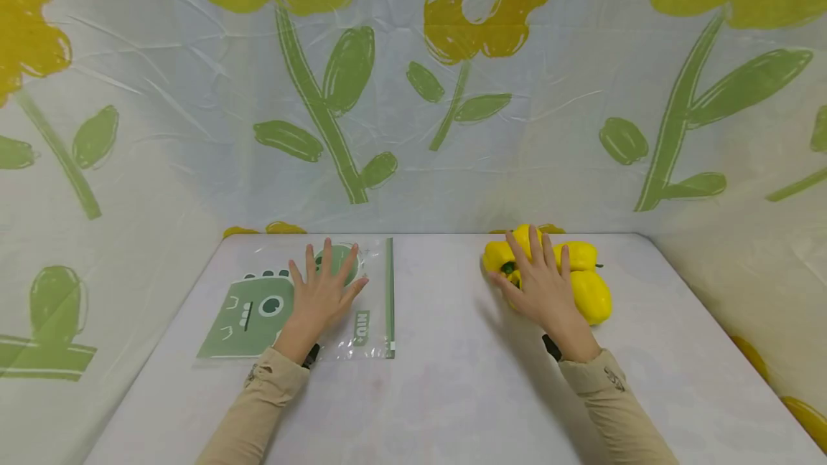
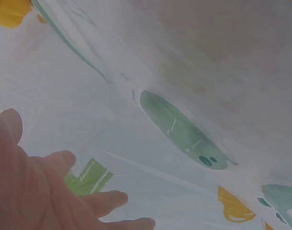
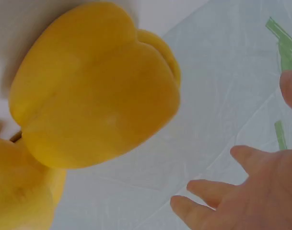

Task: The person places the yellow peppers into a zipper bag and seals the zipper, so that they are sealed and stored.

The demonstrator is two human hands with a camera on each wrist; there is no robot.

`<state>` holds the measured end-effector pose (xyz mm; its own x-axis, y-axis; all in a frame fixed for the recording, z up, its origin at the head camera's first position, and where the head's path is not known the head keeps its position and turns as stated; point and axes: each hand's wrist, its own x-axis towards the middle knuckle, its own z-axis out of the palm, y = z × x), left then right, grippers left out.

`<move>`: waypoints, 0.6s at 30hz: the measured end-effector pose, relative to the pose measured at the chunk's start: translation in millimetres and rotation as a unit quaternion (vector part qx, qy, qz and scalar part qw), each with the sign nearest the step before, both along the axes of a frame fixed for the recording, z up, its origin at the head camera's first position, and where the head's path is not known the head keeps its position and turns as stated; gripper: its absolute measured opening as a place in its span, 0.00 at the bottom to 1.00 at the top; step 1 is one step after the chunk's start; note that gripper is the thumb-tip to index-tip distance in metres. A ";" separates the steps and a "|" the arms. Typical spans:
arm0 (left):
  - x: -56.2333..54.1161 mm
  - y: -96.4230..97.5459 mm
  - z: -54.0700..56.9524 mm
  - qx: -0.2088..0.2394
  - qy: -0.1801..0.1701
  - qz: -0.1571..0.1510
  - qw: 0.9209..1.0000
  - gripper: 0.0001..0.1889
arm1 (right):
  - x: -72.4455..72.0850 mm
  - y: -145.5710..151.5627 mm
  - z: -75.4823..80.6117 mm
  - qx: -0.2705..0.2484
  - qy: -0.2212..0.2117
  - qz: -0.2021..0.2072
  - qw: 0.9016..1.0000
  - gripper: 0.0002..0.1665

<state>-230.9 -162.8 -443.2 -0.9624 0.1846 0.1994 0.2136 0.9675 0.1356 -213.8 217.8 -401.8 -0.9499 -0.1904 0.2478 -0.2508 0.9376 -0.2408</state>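
In the head view my left hand [image 1: 321, 296] is spread over a clear zip bag [image 1: 375, 271] with a green cartoon monster print, which lies flat on the table's left. The left wrist view has the left hand [image 2: 35, 187] with its fingers extended and nothing in them, and the bag's green print beyond. On the right, my right hand [image 1: 545, 293] spreads its fingers above a cluster of yellow bell peppers [image 1: 591, 296], hiding some of them. A large yellow pepper [image 3: 98, 86] fills much of the right wrist view, apart from the right hand [image 3: 261, 191], whose palm holds nothing.
The white table [image 1: 439, 393] runs back to a cloth backdrop [image 1: 555, 163] printed with yellow flowers and green leaves, which also hangs along both sides. The bag's green zip strip [image 1: 390, 293] faces the peppers across the table's middle.
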 end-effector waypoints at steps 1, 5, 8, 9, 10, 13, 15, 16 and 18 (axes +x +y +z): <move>0.0 0.5 0.4 0.004 -0.004 0.000 1.000 0.37 | -0.5 -0.9 0.8 -0.006 0.008 0.003 1.000 0.47; -0.2 5.0 2.8 0.021 -0.010 -0.011 1.000 0.36 | -3.0 -7.2 5.8 -0.038 0.049 0.020 0.998 0.44; 0.0 11.4 5.9 0.024 -0.010 -0.027 0.999 0.35 | -4.8 -14.6 11.6 -0.077 0.068 0.040 0.994 0.43; 0.5 14.1 7.2 0.024 -0.011 -0.032 0.999 0.35 | -5.1 -17.6 13.9 -0.092 0.069 0.046 0.992 0.43; 1.1 17.0 8.5 0.021 -0.013 -0.038 0.999 0.34 | -5.4 -20.7 16.0 -0.106 0.067 0.052 0.991 0.43; 3.9 26.6 11.4 0.016 -0.026 -0.054 0.998 0.30 | -6.0 -31.8 22.2 -0.151 0.040 0.062 0.986 0.43; 5.7 33.8 11.9 0.011 -0.033 -0.062 0.997 0.27 | -6.2 -40.8 25.5 -0.178 0.015 0.069 0.982 0.43; 6.7 37.4 11.8 0.007 -0.039 -0.066 0.997 0.26 | -6.2 -45.4 26.3 -0.189 0.005 0.073 0.979 0.43; 9.4 44.8 11.6 0.003 -0.059 -0.067 0.996 0.26 | -5.3 -55.8 28.0 -0.212 -0.015 0.087 0.973 0.43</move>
